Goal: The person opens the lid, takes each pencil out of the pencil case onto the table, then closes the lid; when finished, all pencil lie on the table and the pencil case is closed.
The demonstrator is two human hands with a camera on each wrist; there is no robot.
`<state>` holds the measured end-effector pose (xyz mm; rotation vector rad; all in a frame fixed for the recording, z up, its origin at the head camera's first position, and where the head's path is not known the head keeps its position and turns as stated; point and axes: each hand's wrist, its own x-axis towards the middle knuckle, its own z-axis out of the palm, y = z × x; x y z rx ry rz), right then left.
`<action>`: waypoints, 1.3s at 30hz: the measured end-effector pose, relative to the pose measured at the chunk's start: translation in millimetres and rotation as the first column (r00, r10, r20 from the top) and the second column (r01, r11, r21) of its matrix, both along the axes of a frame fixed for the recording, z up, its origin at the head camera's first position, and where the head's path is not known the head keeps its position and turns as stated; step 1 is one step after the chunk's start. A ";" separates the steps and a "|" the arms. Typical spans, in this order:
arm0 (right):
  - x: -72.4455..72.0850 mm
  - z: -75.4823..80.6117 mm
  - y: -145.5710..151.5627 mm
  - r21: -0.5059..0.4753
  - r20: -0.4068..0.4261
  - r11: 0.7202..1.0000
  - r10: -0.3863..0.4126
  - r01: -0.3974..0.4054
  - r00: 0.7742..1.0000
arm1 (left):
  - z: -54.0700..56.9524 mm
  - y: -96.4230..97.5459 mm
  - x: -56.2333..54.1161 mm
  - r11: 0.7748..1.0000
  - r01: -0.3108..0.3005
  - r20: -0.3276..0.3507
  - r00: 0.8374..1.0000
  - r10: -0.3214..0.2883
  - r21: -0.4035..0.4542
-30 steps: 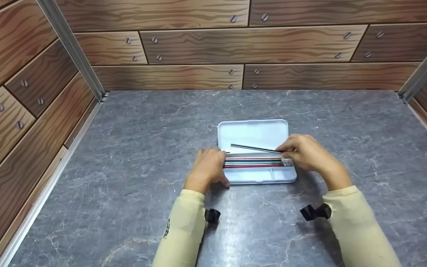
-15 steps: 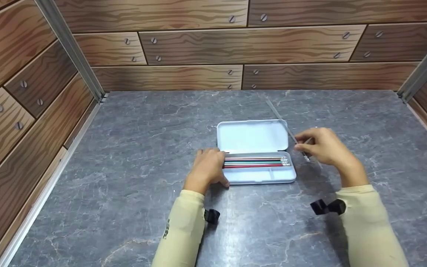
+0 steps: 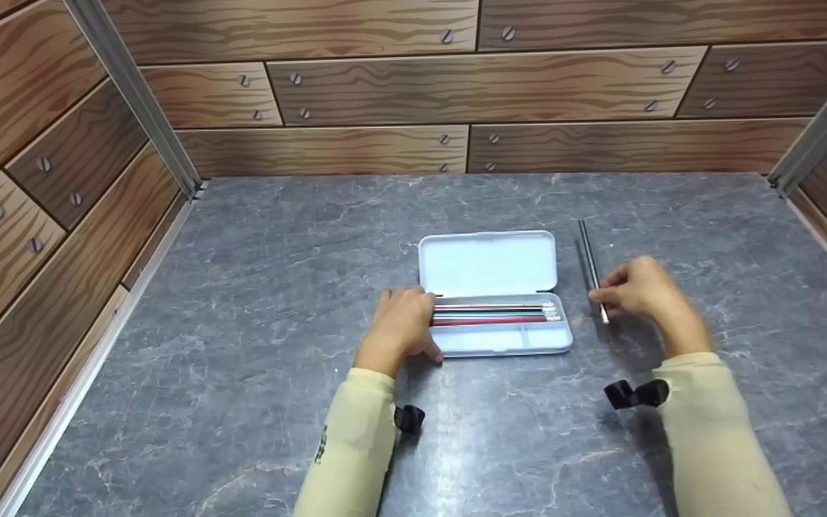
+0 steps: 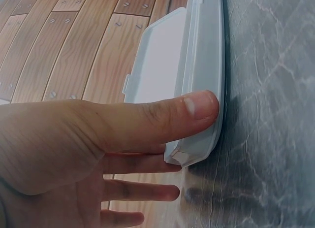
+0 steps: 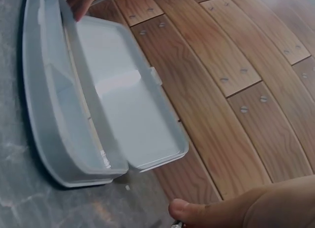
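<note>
A pale blue-white pencil case [image 3: 478, 339] lies with its lid [image 3: 489, 262] folded back on the table. My left hand [image 3: 403, 323] grips its left end, the thumb [image 4: 199, 106] along the front wall and the other fingers round the end and behind. Several coloured pencils [image 3: 489, 315] lie side by side in the rear compartment, their metal ends to the right. To the right of the case, my right hand [image 3: 639, 289] pinches a dark pencil [image 3: 587, 248] near its metal end, its other end pointing away from me. In the right wrist view only a bit of that metal end shows below the thumb.
The case's front tray has a small divider [image 3: 525, 334] toward its right. A grey marbled table [image 3: 241, 323] spreads around it, with wood-patterned walls [image 3: 313, 151] at the back and sides. Black camera mounts [image 3: 410, 418] stick out from both sleeves.
My right hand has carried the dark pencil from above the case to the table on the right, turning it from crosswise to lengthwise and lowering it. The left hand has stayed on the case.
</note>
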<state>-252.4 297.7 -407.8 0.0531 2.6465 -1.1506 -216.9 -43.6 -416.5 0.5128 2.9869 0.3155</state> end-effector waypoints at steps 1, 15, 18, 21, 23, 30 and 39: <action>-0.9 -2.2 0.3 -0.006 0.025 1.000 -0.014 0.014 1.000 | -0.2 0.0 -0.2 1.000 -0.001 0.001 1.000 0.001 0.000; -0.6 -11.2 -3.2 0.286 -0.008 0.955 -0.076 0.075 0.997 | -0.6 -0.3 -0.7 1.000 -0.004 0.008 1.000 0.004 0.000; 1.1 -9.6 -4.0 0.350 -0.042 0.934 -0.058 0.069 0.997 | -1.3 -0.3 -1.1 1.000 -0.006 0.014 1.000 0.006 -0.002; 2.9 -4.4 -5.1 0.359 -0.083 0.931 -0.044 0.071 0.996 | -1.2 -0.3 -0.8 1.000 -0.002 0.006 1.000 0.002 -0.005; 4.6 1.2 -8.0 0.343 -0.129 0.937 -0.027 0.071 0.991 | -0.6 -0.5 -0.4 1.000 0.001 0.001 1.000 -0.001 -0.005; 8.4 7.3 -34.7 0.161 -0.327 0.966 0.245 -0.202 0.912 | 0.6 -1.3 -0.6 1.000 -0.001 0.008 1.000 0.001 -0.011; 0.0 -23.7 -59.4 0.151 -0.383 0.882 0.469 -0.447 0.796 | 0.8 -0.2 -1.5 1.000 -0.010 0.027 1.000 0.011 -0.010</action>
